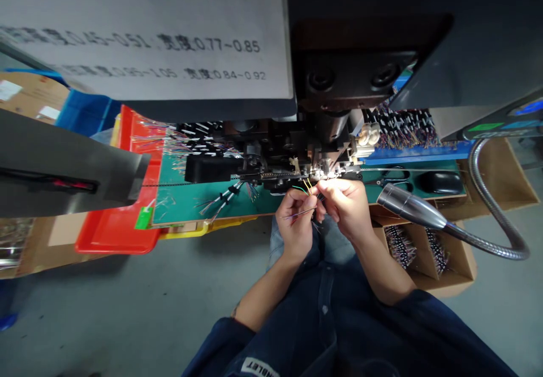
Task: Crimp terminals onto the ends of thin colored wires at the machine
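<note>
Both hands are together at the front of a crimping machine [326,154]. My left hand [296,219] is closed on a bundle of thin coloured wires [309,185]; green and yellow ends stick up past its fingers and purple ones lie across them. Beside it, my right hand [345,202] has its thumb and finger pinched at the lit working point of the machine, on a wire whose end I cannot make out. A terminal strip [169,184] runs in from the left to the machine. The lower part of the bundle is partly hidden between the hands.
Wire bundles [224,196] lie on the green mat [173,207], left of my hands. A red tray [114,233] stands further left. On the right are a gooseneck lamp [409,207], scissors [392,178], a black mouse-shaped object [440,182] and a divided cardboard box [456,284] holding bundles.
</note>
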The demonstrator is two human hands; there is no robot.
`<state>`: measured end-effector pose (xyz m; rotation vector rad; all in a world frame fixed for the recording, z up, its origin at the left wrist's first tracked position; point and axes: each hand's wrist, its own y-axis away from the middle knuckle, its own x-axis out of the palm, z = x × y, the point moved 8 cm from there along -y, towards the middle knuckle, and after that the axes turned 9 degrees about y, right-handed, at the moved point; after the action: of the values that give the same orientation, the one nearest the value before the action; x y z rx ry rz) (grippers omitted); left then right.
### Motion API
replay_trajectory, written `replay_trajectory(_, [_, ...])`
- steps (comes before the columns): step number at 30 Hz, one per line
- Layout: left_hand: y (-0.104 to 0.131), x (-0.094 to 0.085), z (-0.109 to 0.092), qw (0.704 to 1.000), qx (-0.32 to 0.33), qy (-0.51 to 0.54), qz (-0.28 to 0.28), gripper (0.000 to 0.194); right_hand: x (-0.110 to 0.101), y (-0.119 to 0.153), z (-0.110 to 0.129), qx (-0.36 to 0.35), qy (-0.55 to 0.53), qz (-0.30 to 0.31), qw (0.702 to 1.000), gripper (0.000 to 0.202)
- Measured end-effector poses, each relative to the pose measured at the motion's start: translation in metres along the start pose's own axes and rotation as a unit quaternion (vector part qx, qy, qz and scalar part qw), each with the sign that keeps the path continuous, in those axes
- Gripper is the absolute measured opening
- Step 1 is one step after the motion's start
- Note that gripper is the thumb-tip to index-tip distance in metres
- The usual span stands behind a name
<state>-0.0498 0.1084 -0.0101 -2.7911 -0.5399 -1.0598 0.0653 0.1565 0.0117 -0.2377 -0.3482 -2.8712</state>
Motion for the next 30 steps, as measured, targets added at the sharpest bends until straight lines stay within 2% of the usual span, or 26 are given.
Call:
replay_trajectory(9, [0.0,-0.002,0.0,1.0,-0.001,-0.012,-0.009,0.038,0.0,0.001,0.003,-0.004,0.018,-0.008,1.0,0.042])
replay_trajectory(14, [0.0,-0.002,0.001,1.0,-0.007,-0.011,0.012,0.034,0.0,0.006,0.019,-0.04,0.08,-0.009,0.996,0.039])
replay_trajectory(18, [0.002,-0.003,0.003,1.0,-0.019,-0.015,0.018,0.037,0.0,0.008,0.028,-0.04,0.109,-0.011,0.993,0.039])
replay_trajectory(26, [0.0,-0.003,0.001,0.999,-0.014,-0.028,-0.006,0.044,-0.003,0.002,0.004,0.008,0.046,-0.01,0.999,0.043])
replay_trajectory(30, [-0.001,-0.002,0.0,1.0,-0.011,-0.021,-0.005,0.044,-0.001,0.001,0.003,0.01,0.029,-0.01,0.999,0.043])
